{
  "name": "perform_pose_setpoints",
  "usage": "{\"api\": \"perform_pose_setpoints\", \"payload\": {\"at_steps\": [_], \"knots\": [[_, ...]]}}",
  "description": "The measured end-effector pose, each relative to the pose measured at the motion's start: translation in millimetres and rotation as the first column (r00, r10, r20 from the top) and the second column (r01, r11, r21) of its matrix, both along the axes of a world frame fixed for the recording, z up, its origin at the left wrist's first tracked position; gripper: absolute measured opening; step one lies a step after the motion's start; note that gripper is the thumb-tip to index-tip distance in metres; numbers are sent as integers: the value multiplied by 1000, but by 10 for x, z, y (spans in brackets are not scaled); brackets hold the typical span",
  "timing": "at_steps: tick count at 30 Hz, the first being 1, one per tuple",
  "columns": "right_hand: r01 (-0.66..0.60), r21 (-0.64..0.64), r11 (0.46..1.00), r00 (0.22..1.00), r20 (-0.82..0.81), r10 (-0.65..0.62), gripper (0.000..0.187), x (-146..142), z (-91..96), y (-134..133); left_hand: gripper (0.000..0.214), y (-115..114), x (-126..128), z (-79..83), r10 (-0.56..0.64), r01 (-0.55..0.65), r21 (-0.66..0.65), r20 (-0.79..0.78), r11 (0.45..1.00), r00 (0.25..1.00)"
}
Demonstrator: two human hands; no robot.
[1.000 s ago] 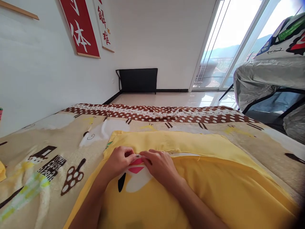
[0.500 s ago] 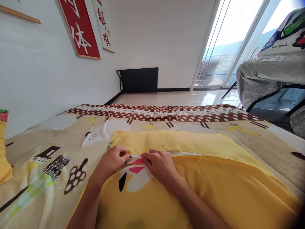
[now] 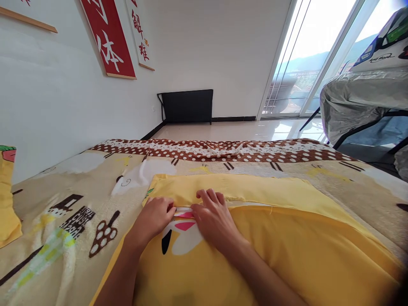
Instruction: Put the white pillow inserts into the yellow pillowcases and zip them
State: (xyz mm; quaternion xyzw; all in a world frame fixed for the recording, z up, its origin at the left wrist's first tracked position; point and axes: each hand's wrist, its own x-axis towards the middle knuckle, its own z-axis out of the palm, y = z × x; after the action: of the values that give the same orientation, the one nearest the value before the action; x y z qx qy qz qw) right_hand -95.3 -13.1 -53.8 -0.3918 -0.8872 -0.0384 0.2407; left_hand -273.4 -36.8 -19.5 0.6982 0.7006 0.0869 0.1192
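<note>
A yellow pillowcase (image 3: 287, 246) lies over the bed in front of me, printed with a white, pink and black pattern. Along its far side runs a white zipper (image 3: 182, 209), with a fold of yellow cloth raised to its right. My left hand (image 3: 156, 214) pinches the zipper near its left end; what sits between thumb and finger is hidden. Just to the right, my right hand (image 3: 214, 216) rests on the cloth, its thumb at the zipper and its other fingers lifted and spread apart.
A patterned fleece blanket (image 3: 105, 178) covers the bed, with a brown dotted border at the far edge. Another yellow cloth item (image 3: 8, 204) is at the left. A black folded panel (image 3: 186, 106) leans on the wall; a plastic-covered chair (image 3: 360, 100) stands at right.
My right hand's fingers have lifted and spread from their closer grip on the zipper. The left hand has moved slightly to the right, over the zipper's end. The view has shifted a little.
</note>
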Motion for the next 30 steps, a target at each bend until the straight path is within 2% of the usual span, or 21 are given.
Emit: {"api": "perform_pose_setpoints", "payload": {"at_steps": [3, 5, 7, 10, 19, 30], "knots": [[-143, 20, 990, 989, 35, 142, 24, -8, 14, -50, 25, 2, 1, -3, -16, 16, -12, 10, 1000, 1000], [-262, -46, 964, 963, 47, 264, 30, -8, 31, -78, 23, 4, -28, -8, -13, 14, -14, 18, 1000, 1000], [-314, -124, 941, 946, 46, 322, 33, -5, 40, -92, 22, 8, -73, -14, -13, 13, -17, 19, 1000, 1000], [-315, -169, 934, 944, 45, 327, 35, 0, 39, -95, 22, 20, -138, -19, 25, -26, -26, -14, 999, 1000], [-329, -184, 926, 939, 40, 341, 33, -2, 26, -86, 19, 42, -164, -32, 172, -178, -30, -147, 983, 974], [-324, -190, 927, 941, 33, 336, 30, -4, 39, -93, 15, 57, -210, -9, 222, -238, -77, -176, 968, 959]]}}
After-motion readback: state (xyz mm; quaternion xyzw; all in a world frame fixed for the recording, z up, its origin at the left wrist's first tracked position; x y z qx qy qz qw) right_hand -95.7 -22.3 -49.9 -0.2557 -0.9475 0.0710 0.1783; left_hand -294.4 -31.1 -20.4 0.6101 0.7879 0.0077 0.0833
